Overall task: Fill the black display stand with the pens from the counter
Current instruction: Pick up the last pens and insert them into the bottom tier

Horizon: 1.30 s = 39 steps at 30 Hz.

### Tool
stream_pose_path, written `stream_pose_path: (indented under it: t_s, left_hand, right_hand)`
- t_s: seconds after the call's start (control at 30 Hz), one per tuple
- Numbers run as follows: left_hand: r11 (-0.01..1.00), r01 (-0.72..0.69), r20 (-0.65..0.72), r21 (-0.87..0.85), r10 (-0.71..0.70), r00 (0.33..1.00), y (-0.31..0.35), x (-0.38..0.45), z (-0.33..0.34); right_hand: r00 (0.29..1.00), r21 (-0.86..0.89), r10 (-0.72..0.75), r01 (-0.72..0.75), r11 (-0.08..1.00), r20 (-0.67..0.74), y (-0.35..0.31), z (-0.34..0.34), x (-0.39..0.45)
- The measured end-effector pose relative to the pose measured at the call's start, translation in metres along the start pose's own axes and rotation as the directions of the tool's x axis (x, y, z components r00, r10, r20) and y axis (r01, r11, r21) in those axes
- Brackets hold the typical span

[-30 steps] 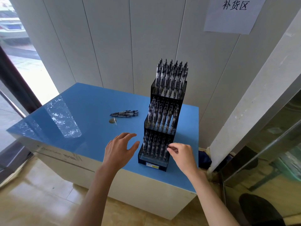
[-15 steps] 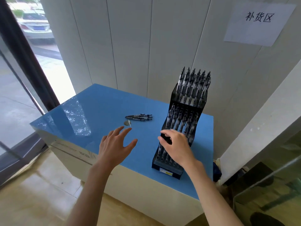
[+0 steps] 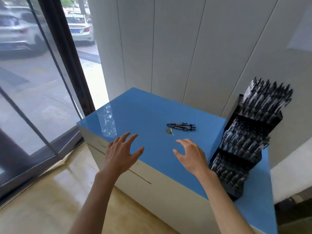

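A black three-tier display stand packed with upright pens stands at the right end of the blue counter. A small bunch of loose black pens lies flat near the counter's middle. My right hand hovers empty over the counter, fingers spread, between the stand and the loose pens. My left hand is held over the counter's front edge, fingers spread and empty.
A small round silvery disc lies just in front of the loose pens. White wall panels rise behind the counter. A glass door with a dark frame stands to the left, with cars outside.
My right hand has left the stand's lower tiers and moved left over the counter toward the loose pens. The view has swung left, so the stand now sits at the right.
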<state>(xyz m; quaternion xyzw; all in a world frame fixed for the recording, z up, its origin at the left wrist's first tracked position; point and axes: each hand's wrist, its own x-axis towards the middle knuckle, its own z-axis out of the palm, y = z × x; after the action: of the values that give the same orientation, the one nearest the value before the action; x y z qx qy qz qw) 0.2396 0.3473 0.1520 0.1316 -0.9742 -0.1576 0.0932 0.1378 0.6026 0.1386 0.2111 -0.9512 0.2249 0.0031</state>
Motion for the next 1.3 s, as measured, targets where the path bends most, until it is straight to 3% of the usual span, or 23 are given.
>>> stream_pose_path:
  t_s: [0.4, 0.8, 1.1, 1.3]
  left_hand:
    - [0.994, 0.105, -0.029, 0.009, -0.105, 0.994, -0.132, 0.077, -0.007]
    - [0.991, 0.111, 0.053, 0.073, -0.115, 0.992, -0.237, 0.256, -0.015]
    - [0.992, -0.098, 0.147, -0.083, 0.109, 0.983, -0.215, 0.383, 0.011]
    - [0.928, -0.328, 0.285, -0.177, 0.367, 0.885, -0.162, 0.437, 0.051]
  right_hand:
    - [0.999, 0.032, -0.018, 0.017, 0.999, 0.034, -0.069, 0.074, 0.102]
    - [0.998, 0.122, 0.059, -0.059, 0.991, 0.005, -0.117, 0.130, 0.277]
    - [0.956, 0.093, 0.290, -0.285, 0.954, -0.041, -0.090, 0.118, 0.316]
    - [0.825, 0.112, 0.548, -0.537, 0.836, -0.139, -0.068, 0.111, 0.286]
